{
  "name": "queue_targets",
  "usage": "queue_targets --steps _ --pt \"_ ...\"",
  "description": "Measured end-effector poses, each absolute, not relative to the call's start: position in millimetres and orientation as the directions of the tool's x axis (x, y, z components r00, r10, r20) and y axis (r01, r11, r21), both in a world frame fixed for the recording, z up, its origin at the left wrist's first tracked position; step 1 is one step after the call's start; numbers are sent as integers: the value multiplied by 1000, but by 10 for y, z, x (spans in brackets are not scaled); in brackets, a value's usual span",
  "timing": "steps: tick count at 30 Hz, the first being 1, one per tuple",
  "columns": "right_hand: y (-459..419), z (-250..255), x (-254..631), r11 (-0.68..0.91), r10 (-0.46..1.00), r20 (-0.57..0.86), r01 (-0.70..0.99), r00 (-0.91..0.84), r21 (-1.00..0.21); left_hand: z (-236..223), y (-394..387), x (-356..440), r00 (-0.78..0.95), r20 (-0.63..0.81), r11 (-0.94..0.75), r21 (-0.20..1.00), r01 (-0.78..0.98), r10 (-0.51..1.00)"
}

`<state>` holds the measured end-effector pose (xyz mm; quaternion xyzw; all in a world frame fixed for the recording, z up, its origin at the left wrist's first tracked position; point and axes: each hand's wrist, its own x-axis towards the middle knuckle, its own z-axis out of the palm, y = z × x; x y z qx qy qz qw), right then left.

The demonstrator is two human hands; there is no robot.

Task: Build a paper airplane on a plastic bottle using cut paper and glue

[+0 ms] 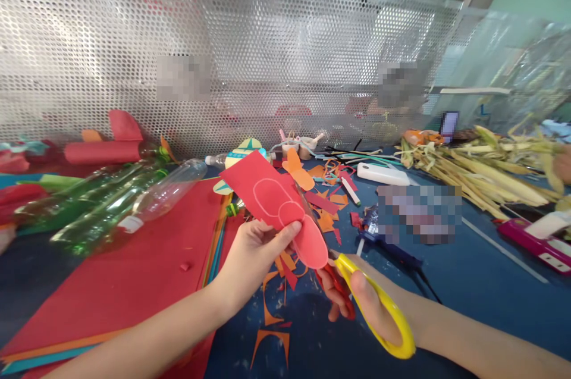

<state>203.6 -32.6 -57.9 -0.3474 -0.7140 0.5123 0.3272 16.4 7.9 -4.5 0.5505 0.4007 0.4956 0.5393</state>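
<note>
Long counter (473,287), dark blue top, littered; perforated metal screen (289,58) along the far side, green wall at far right.

Red paper (241,174) held up off the counter, middle of scene. Left hand (254,254) pinches it, thumb on top near the centre of a pale drawn outline (267,180): oval, small circle, second lobe in line. Right hand (366,290) grips scissors (345,266), thumb through the yellow loop, fingers at the red one; handles spread. Blade lies along the paper's right edge, partly hidden, so cannot tell how far the blades are parted. Hands near each other, not touching.

Progress, as judged: near lobe looks trimmed, its rounded edge free. Far oval lies inside uncut paper, corners whole; that side and probably part of the middle circle remain.

Beyond the paper, an orange cut-out (298,171) with rounded lobes, apparently finished. Orange scraps (267,334) below and to the right. Left: stacked red sheets (147,260), clear bottle (172,188), green bottles (102,218). Right: dark blue tool (397,251), perhaps a glue gun; dried husks (482,174) farther off.
</note>
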Motion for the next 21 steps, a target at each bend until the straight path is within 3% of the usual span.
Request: queue_targets --steps 8,21 --pt "-302 -646 1952 276 877 174 174 -447 -945 -26 44 178 187 45 -24 993 -115 981" --pt "-280 -200 2030 406 819 150 376 -554 -833 44 6 169 215 41 -2 984 -176 976"
